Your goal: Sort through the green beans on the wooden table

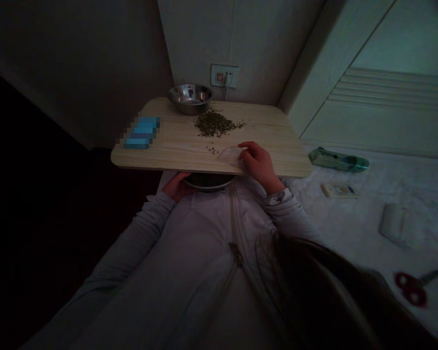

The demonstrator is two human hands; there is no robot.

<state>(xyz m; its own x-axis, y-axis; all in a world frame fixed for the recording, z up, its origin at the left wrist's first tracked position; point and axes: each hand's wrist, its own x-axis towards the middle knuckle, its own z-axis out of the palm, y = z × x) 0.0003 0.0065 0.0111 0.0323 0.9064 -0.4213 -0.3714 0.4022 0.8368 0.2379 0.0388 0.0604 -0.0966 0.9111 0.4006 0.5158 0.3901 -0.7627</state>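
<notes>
On the wooden tabletop [277,138] lies a loose pile of small green beans [212,123], with a few strays nearer the front edge. My right hand [259,165] rests above the front edge with its fingers closed on a thin, clear plastic piece [228,155]. The plastic touches the board just right of the stray beans. Below the edge, my left hand [176,186] grips the left side of a metal bowl [212,187], which is held against my body. The tabletop hides most of that bowl, and its contents are too dark to make out.
Another steel bowl [190,99] stands at the back of the board. A blurred blue object [143,132] lies at its left. On the white bedding to the right are a green packet [338,160], a remote control [339,190] and red-handled scissors [416,288]. A wall socket [224,76] is behind.
</notes>
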